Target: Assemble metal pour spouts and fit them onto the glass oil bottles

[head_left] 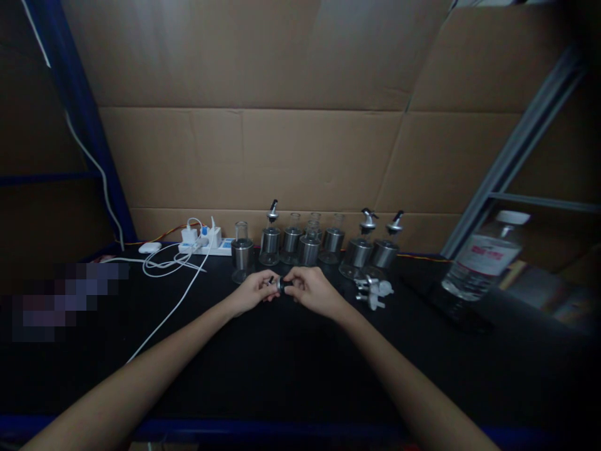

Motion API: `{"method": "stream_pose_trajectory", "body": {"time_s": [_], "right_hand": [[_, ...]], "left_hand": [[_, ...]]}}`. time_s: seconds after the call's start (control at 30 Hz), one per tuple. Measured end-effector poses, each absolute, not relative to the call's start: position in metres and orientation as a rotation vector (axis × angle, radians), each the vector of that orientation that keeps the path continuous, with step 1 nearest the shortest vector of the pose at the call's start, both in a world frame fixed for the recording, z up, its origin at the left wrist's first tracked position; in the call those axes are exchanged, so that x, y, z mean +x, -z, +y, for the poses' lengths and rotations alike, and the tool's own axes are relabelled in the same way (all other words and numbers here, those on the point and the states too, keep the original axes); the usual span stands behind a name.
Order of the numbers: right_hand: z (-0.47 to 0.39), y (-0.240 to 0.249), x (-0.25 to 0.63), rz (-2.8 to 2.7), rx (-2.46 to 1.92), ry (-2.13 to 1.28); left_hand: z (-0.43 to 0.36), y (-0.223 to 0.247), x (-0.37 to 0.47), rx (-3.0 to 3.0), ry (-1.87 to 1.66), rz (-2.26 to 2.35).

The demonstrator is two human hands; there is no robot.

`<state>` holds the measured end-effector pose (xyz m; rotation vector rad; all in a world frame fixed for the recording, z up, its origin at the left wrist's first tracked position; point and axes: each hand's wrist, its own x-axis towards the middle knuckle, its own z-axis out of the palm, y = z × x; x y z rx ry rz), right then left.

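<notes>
Between my hands is a small pour spout (280,285) with a silver collar and black parts, held above the black tabletop. My left hand (253,292) is closed around its left side. The fingers of my right hand (313,289) pinch its black right end. Just behind my left hand stands an open glass bottle (242,254) with a steel sleeve. Farther back, a similar bottle (270,244) carries a silver and black spout, and several open-necked ones stand beside it. Two more spouted bottles (359,253) are at the right. Small clear and whitish parts (373,292) lie right of my right hand.
A white power strip (224,247) with chargers and looping white cables (188,291) occupies the left back. At the right stands a large water bottle (486,257) with a white cap, near a dark flat object (441,304). Cardboard (282,160) walls the back.
</notes>
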<state>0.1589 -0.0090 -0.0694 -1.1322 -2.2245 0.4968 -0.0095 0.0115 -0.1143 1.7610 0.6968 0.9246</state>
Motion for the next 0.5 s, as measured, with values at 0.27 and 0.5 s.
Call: {"method": "stream_pose_trajectory", "body": {"time_s": [0.27, 0.5], "right_hand": [[-0.004, 0.074, 0.155, -1.652, -1.143, -1.281], [-0.004, 0.071, 0.162, -1.890, -1.092, -1.044]], "left_hand": [[0.000, 0.108, -0.006, 2.106, -1.099, 0.867], [0.011, 0.115, 0.000, 1.877, -1.068, 0.792]]}}
